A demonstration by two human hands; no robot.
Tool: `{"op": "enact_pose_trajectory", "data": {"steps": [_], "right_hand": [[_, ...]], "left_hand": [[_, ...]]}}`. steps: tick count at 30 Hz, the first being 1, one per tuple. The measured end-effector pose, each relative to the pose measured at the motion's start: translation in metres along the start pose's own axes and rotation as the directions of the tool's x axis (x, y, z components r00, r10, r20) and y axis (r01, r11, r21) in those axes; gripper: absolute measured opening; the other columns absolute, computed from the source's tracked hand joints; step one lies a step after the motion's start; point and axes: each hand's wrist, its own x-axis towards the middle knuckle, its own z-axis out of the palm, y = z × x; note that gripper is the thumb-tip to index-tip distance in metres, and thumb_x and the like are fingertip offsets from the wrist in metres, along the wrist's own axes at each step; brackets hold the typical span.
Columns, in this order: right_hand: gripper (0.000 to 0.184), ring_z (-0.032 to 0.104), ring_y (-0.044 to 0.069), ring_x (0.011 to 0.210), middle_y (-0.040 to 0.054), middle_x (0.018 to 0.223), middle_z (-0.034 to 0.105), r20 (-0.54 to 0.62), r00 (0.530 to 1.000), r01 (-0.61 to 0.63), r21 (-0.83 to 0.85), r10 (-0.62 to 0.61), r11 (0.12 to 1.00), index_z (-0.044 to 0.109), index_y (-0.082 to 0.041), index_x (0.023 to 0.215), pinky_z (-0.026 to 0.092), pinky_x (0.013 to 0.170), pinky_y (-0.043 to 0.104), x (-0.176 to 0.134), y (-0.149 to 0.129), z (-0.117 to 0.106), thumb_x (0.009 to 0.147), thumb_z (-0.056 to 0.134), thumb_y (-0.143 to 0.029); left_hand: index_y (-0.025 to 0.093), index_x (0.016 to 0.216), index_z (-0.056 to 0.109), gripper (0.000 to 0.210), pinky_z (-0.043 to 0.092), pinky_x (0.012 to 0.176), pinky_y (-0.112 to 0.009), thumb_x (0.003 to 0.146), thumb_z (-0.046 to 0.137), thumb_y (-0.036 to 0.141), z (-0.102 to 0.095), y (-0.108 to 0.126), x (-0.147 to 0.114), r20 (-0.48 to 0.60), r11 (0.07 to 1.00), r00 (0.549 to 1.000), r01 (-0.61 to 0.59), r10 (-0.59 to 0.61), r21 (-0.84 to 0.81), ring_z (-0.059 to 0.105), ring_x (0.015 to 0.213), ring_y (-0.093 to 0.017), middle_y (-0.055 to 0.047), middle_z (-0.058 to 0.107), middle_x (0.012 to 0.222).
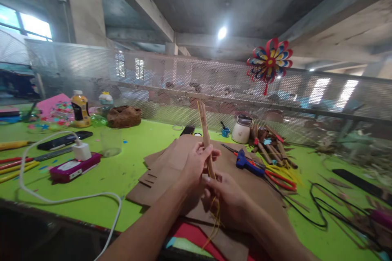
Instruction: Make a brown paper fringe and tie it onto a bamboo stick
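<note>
My left hand is closed around a narrow brown rolled paper stick, which stands nearly upright and leans slightly left. Thin yellow strands run along the stick and dangle below my hands. Just beneath, my right hand is closed at the stick's lower end, where the strands come out; its fingertips are partly hidden. Both hands are above a stack of brown cardboard sheets. On the sheets to the right lie a blue glue gun and red-handled scissors.
Brown rolls are piled at the back right beside a white jar. A black cable loops across the right side. On the left are a purple power strip, a white cord, a clear cup and a bottle.
</note>
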Motion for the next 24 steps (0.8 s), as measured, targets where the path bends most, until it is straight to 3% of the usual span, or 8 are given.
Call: {"op": "enact_pose_trajectory", "data": {"steps": [2, 5, 11, 14, 18, 21, 24], "right_hand": [[0.032, 0.037, 0.005, 0.036, -0.0055, 0.049, 0.049, 0.001, 1.0, -0.021, 0.013, 0.021, 1.0, 0.051, -0.016, 0.08, 0.029, 0.038, 0.018, 0.0, -0.002, -0.002, 0.075, 0.066, -0.044], [0.031, 0.028, 0.003, 0.034, -0.006, 0.047, 0.05, 0.034, 0.999, -0.035, -0.008, 0.035, 0.999, 0.053, -0.015, 0.09, 0.02, 0.037, 0.016, -0.001, -0.009, -0.006, 0.078, 0.063, -0.042], [0.027, 0.022, 0.004, 0.033, -0.008, 0.044, 0.045, 0.302, 0.951, -0.073, 0.011, 0.067, 0.997, 0.056, -0.016, 0.102, 0.023, 0.039, 0.018, -0.008, -0.021, -0.012, 0.089, 0.048, -0.037], [0.031, 0.027, 0.004, 0.034, -0.007, 0.045, 0.047, 0.296, 0.951, -0.084, -0.045, 0.094, 0.995, 0.057, -0.014, 0.106, 0.021, 0.039, 0.018, -0.009, -0.024, -0.016, 0.088, 0.05, -0.038], [0.035, 0.039, 0.006, 0.037, -0.0059, 0.043, 0.05, 0.204, 0.962, -0.148, -0.171, 0.182, 0.974, 0.06, -0.012, 0.107, 0.024, 0.041, 0.018, -0.007, -0.03, -0.013, 0.079, 0.06, -0.034], [0.038, 0.039, 0.005, 0.037, -0.0071, 0.041, 0.05, 0.135, 0.962, -0.204, -0.22, 0.237, 0.954, 0.061, -0.011, 0.107, 0.024, 0.041, 0.018, -0.013, -0.035, 0.001, 0.074, 0.063, -0.03], [0.041, 0.033, 0.005, 0.033, -0.0072, 0.042, 0.051, 0.181, 0.927, -0.27, -0.285, 0.328, 0.92, 0.06, -0.013, 0.112, 0.021, 0.038, 0.017, -0.033, -0.032, 0.02, 0.078, 0.058, -0.035]], "left_hand": [[0.02, 0.086, 0.052, 0.022, 0.049, 0.06, -0.024, 0.081, 0.058, 0.04, -0.003, -0.001, 0.003, 0.047, 1.0, 0.999, 0.007, -0.006, -0.022, 0.062, 0.081, -0.018, -0.008, 0.067, 0.089], [0.017, 0.088, 0.057, 0.023, 0.051, 0.065, -0.026, 0.086, 0.05, 0.039, -0.01, 0.001, 0.009, 0.159, 0.993, 0.987, 0.024, -0.005, -0.117, 0.063, 0.083, -0.018, -0.01, 0.067, 0.094], [0.013, 0.093, 0.06, 0.013, 0.053, 0.076, -0.03, 0.084, 0.054, 0.02, -0.018, 0.012, 0.011, 0.272, 0.971, 0.961, 0.115, -0.055, -0.207, 0.065, 0.076, -0.017, -0.011, 0.068, 0.083], [0.013, 0.093, 0.058, 0.01, 0.054, 0.071, -0.026, 0.083, 0.056, 0.016, -0.018, 0.013, 0.012, 0.232, 0.969, 0.971, 0.107, -0.054, -0.223, 0.066, 0.071, -0.015, -0.009, 0.067, 0.077], [0.013, 0.083, 0.057, 0.002, 0.054, 0.067, -0.024, 0.083, 0.055, 0.014, -0.022, 0.007, 0.02, 0.108, 0.977, 0.994, 0.025, -0.002, -0.211, 0.066, 0.067, -0.014, -0.007, 0.066, 0.071], [0.013, 0.077, 0.055, 0.007, 0.056, 0.066, -0.026, 0.084, 0.053, 0.014, -0.024, 0.003, 0.024, 0.009, 0.979, 0.999, -0.038, 0.041, -0.201, 0.065, 0.062, -0.014, -0.005, 0.063, 0.065], [0.013, 0.076, 0.054, 0.01, 0.056, 0.069, -0.029, 0.086, 0.05, 0.014, -0.023, 0.004, 0.024, -0.038, 0.98, 0.999, -0.04, 0.033, -0.195, 0.066, 0.063, -0.015, -0.005, 0.063, 0.064]]}}
